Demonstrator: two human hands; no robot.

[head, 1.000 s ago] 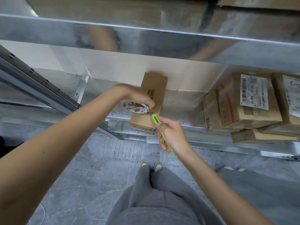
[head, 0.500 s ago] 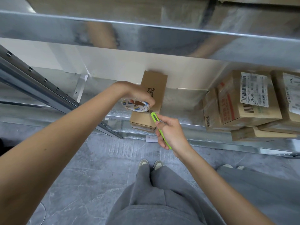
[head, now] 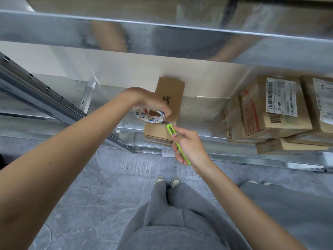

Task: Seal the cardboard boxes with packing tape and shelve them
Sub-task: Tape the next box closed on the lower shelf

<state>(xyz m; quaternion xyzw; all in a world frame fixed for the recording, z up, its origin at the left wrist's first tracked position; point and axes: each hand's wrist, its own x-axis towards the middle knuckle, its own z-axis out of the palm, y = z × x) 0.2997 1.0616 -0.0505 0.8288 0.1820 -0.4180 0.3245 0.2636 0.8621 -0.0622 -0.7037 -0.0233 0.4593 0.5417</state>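
A long narrow cardboard box (head: 171,98) lies on the metal shelf (head: 198,121), its near end over the shelf's front edge. My left hand (head: 153,103) grips a roll of packing tape (head: 149,117) just above the box's near end. My right hand (head: 189,147) holds a lime-green utility knife (head: 175,139), whose tip points up at the edge of the tape roll beside the box.
Several labelled cardboard boxes (head: 275,112) are stacked on the same shelf to the right. A shiny upper shelf (head: 162,31) hangs overhead. A slanted metal upright (head: 45,94) runs at left. Below are the grey floor (head: 90,195) and my legs; another person's legs stand at right.
The knife tip has moved up closer to the tape roll. My left hand and the roll stay over the box's near end.
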